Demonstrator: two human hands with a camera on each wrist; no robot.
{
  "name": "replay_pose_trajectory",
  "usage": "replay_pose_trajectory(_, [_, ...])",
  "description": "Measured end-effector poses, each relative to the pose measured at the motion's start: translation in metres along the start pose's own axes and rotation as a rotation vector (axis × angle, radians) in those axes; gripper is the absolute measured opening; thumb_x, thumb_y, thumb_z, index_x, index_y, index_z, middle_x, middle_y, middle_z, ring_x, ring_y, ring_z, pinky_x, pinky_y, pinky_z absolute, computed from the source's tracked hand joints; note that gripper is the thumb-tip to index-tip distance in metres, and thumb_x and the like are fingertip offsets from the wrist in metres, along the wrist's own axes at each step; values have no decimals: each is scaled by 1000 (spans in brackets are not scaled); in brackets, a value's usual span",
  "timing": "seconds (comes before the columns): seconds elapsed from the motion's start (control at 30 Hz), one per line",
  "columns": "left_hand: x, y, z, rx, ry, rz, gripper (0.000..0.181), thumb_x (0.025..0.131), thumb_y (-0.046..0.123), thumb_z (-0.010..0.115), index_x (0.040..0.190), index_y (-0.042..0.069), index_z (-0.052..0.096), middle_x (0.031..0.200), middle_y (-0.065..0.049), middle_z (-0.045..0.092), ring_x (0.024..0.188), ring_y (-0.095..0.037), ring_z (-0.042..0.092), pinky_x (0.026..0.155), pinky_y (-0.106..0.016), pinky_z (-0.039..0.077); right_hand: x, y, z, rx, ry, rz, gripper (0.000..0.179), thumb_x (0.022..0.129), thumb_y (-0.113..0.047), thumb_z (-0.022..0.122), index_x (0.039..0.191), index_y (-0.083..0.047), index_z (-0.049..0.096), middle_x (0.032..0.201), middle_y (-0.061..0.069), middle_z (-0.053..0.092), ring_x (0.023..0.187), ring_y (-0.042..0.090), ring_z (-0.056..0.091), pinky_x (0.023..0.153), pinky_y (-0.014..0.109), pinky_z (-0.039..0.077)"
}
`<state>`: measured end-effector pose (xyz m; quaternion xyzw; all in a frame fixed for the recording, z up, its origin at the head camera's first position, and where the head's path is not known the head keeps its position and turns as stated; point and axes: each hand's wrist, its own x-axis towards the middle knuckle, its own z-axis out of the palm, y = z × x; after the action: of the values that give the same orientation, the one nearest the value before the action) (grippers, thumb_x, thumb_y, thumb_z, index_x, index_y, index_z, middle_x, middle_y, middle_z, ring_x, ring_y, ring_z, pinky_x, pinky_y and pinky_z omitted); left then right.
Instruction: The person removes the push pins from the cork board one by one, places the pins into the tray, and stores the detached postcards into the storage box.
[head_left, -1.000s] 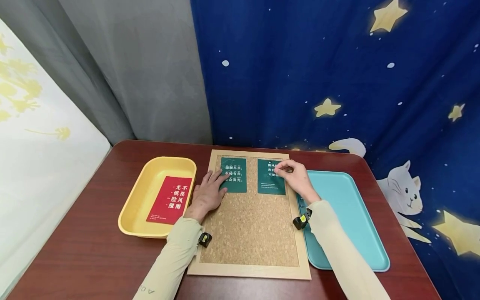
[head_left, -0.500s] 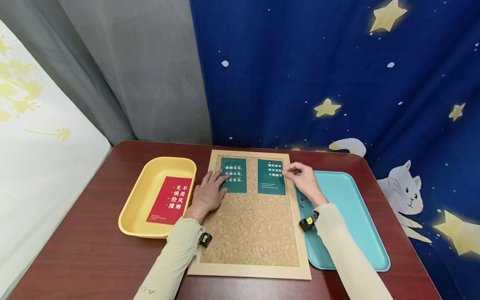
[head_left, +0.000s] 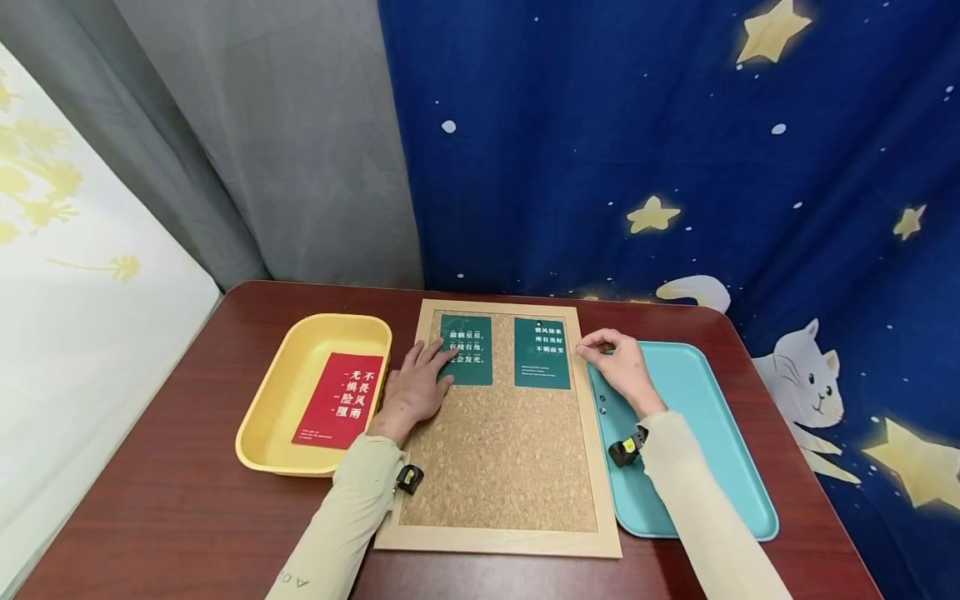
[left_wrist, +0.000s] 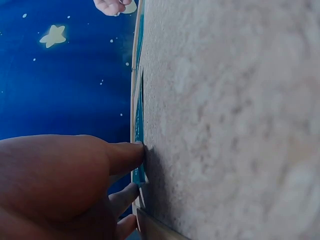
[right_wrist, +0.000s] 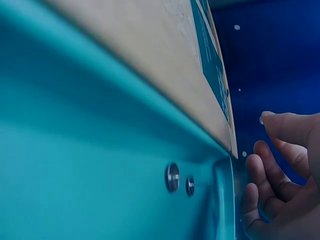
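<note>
My left hand [head_left: 416, 390] lies with spread fingers on the left green card [head_left: 472, 372], at the top of a wood-framed cork board [head_left: 495, 467]. The thumb [left_wrist: 125, 156] touches the card's edge in the left wrist view. Beside it is a second green card [head_left: 542, 373] with white lettering and a small dark tack [head_left: 538, 324] at its top edge. My right hand [head_left: 622, 371] is above the board's right frame and the blue tray [head_left: 705, 450], thumb and forefinger close together, other fingers loosely bent. No held thing shows. Two shiny metal tacks [right_wrist: 172, 177] stand in the tray.
Left of the board stands a yellow basin [head_left: 262, 417] holding a red card [head_left: 337, 408] with white lettering. The board's right side borders the tray. All rest on a dark red table [head_left: 165, 467], with a blue star-patterned curtain [head_left: 540, 167] behind.
My right hand has moved right, off the right green card to beside the board's right frame, uncovering the card's lettering. My left hand has stayed on the left card.
</note>
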<state>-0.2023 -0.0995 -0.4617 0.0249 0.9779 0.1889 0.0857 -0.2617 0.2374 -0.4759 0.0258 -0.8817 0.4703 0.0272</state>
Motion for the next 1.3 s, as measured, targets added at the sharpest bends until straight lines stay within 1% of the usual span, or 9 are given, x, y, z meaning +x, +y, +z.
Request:
replay_pose_trajectory(0.23, [2, -1, 1, 4, -2, 0, 52, 109, 32, 53, 160, 27, 43, 175, -3, 25, 164, -34, 14, 120, -71, 32, -2, 6, -7, -29, 20, 38, 16, 97, -23, 74, 107, -10, 77, 109, 14, 72, 94, 23, 59, 74, 26, 47])
replay_pose_trajectory(0.47, [1, -1, 0, 14, -3, -7, 52, 109, 32, 53, 160, 27, 42, 175, -3, 25, 164, -33, 14, 120, -70, 33, -4, 11, -10, -54, 28, 70, 17, 98, -23, 73, 108, -9, 76, 112, 14, 71, 96, 24, 61, 77, 30, 50])
replay_pose_trajectory(0.6, [1, 0, 0, 15, 2, -1, 52, 109, 31, 54, 159, 26, 44, 174, -4, 26, 163, -34, 16, 119, -71, 33, -6, 13, -12, -64, 35, 87, 16, 98, -21, 73, 107, -8, 76, 110, 15, 72, 95, 23, 62, 78, 30, 50])
replay_pose_trajectory(0.8, [-1, 0, 0, 10, 6, 0, 52, 108, 31, 55, 159, 26, 44, 174, -4, 27, 163, -34, 17, 119, -71, 33, -7, 17, -12, -85, 51, 80, 14, 97, -20, 74, 105, -8, 76, 107, 14, 74, 91, 22, 63, 77, 27, 49])
replay_pose_trajectory(1.07, [-2, 1, 1, 6, 3, -1, 52, 108, 31, 55, 159, 27, 44, 174, -4, 27, 163, -34, 17, 119, -70, 34, -8, 20, -12, -82, 56, 78, 13, 96, -18, 75, 104, -8, 77, 106, 14, 75, 87, 20, 63, 72, 23, 48])
replay_pose_trajectory(1.3, [0, 1, 1, 5, 7, -3, 52, 108, 30, 55, 159, 26, 44, 174, -4, 27, 163, -34, 16, 120, -69, 33, -8, 21, -13, -80, 60, 78, 13, 96, -18, 76, 104, -8, 77, 104, 14, 75, 84, 18, 62, 70, 23, 48])
